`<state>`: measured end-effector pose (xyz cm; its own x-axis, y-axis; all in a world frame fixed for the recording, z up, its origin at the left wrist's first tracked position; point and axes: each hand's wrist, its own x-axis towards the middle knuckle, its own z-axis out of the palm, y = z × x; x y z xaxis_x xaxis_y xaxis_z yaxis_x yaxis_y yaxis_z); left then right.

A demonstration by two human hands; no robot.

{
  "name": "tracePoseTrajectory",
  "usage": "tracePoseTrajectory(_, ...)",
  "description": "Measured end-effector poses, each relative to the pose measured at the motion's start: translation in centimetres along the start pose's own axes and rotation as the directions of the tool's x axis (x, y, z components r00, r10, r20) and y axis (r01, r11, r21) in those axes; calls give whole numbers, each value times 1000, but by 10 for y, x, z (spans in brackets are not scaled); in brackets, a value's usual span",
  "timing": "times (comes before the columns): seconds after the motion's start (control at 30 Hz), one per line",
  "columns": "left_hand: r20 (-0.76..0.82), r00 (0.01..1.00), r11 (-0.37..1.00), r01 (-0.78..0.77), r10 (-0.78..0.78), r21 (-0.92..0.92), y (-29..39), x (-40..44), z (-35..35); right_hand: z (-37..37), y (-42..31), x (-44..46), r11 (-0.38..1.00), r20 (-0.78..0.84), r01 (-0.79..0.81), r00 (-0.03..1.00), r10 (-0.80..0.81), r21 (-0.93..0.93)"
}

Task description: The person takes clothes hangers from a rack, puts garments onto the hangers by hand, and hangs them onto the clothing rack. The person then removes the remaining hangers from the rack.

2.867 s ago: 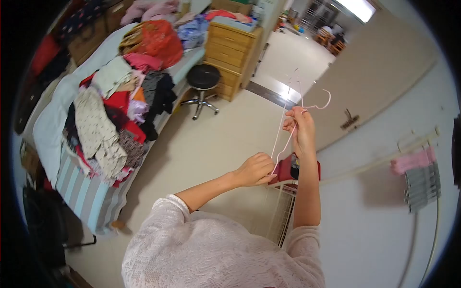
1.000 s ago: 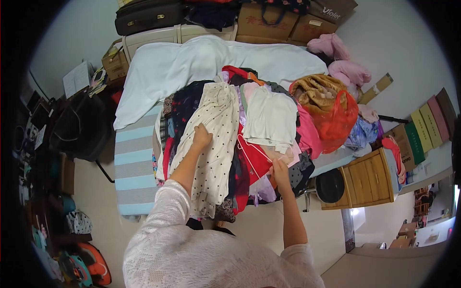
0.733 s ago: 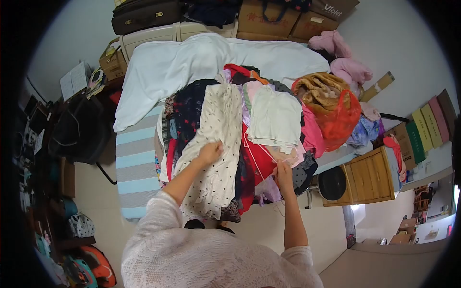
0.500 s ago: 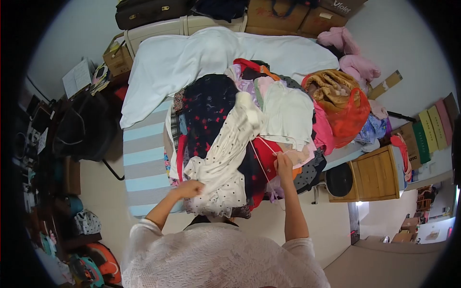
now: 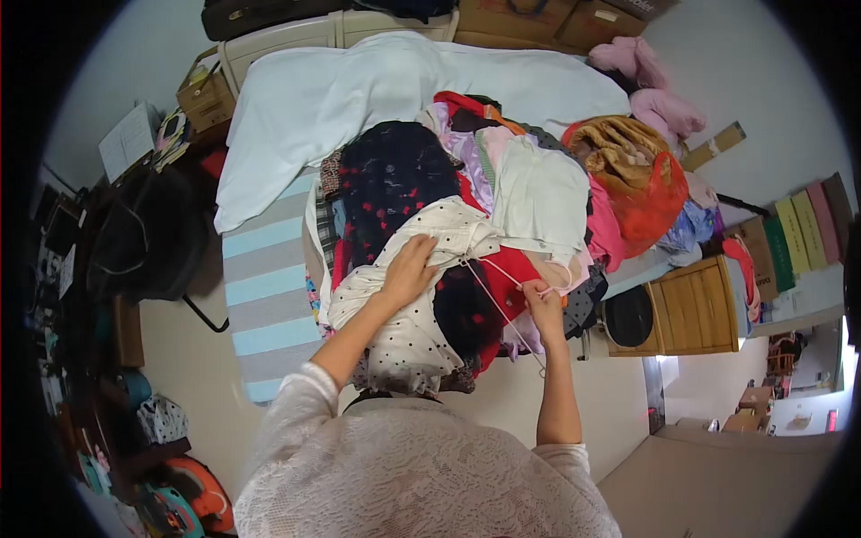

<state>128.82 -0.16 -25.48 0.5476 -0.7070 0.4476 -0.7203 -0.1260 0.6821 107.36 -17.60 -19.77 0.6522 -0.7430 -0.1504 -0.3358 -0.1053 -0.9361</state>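
Note:
White polka-dot trousers (image 5: 404,332) lie bunched on the front of a clothes pile on the bed. My left hand (image 5: 413,272) rests on them near the waistband, fingers spread over the cloth. My right hand (image 5: 543,305) is closed round a thin pink hanger (image 5: 504,273), whose far end reaches the waistband. Dark navy cloth with red spots (image 5: 390,179) lies behind the trousers. A folded pale mint garment (image 5: 543,197) lies beyond my right hand, with red cloth (image 5: 516,266) under the hanger.
The striped bed (image 5: 269,287) carries the pile and a pale sheet (image 5: 332,99). A red plastic bag (image 5: 650,211) holds brown fabric at the right. Beyond it stand a black stool (image 5: 628,316) and a wooden drawer cabinet (image 5: 695,309). A black chair (image 5: 143,233) is at the left.
The polka-dot trousers went from laid out lengthwise to bunched, their waistband nearer. My left hand moved off the lower trousers, up and right onto the upper part. The hanger is still in my right hand.

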Motion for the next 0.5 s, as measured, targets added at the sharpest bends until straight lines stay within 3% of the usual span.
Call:
tracePoseTrajectory(0.03, 8, 1000, 1000, -9, 9, -9, -10, 8, 11, -5, -1, -3, 999, -5, -17, 1000, 17, -28)
tracePoseTrajectory(0.1, -27, 1000, 978, -1, 7, 208, -33, 27, 43, -14, -3, -9, 998, -22, -41, 999, 40, -57)
tracePoseTrajectory(0.13, 38, 997, 980, 52, -60, 193, -41, 35, 41, -19, -3, -12, 995, -24, -63, 998, 61, -83)
tracePoseTrajectory(0.17, -4, 984, 966, 175, -177, 193, -45, 42, 43, -25, -1, -15, 995, -41, -65, 997, 61, -82)
tracePoseTrajectory(0.23, -21, 949, 949, 313, -314, -36, -39, 59, 28, -37, 6, -20, 984, -41, -17, 999, 10, -179)
tracePoseTrajectory(0.3, 46, 937, 882, 341, -345, -327, -47, 71, 13, -53, 7, -27, 989, -36, 18, 999, -24, -150)
tracePoseTrajectory(0.37, 139, 950, 764, 309, -281, -567, -33, 84, -12, -70, 0, -32, 960, 11, -90, 995, 96, -267)
tracePoseTrajectory(0.43, 176, 956, 671, 291, -235, -682, -22, 98, -33, -79, -17, -40, 979, 42, -52, 997, 62, -196)
tracePoseTrajectory(0.5, 169, 967, 689, 253, -188, -679, -14, 106, -57, -86, -40, -48, 997, 47, 47, 998, -50, 64)
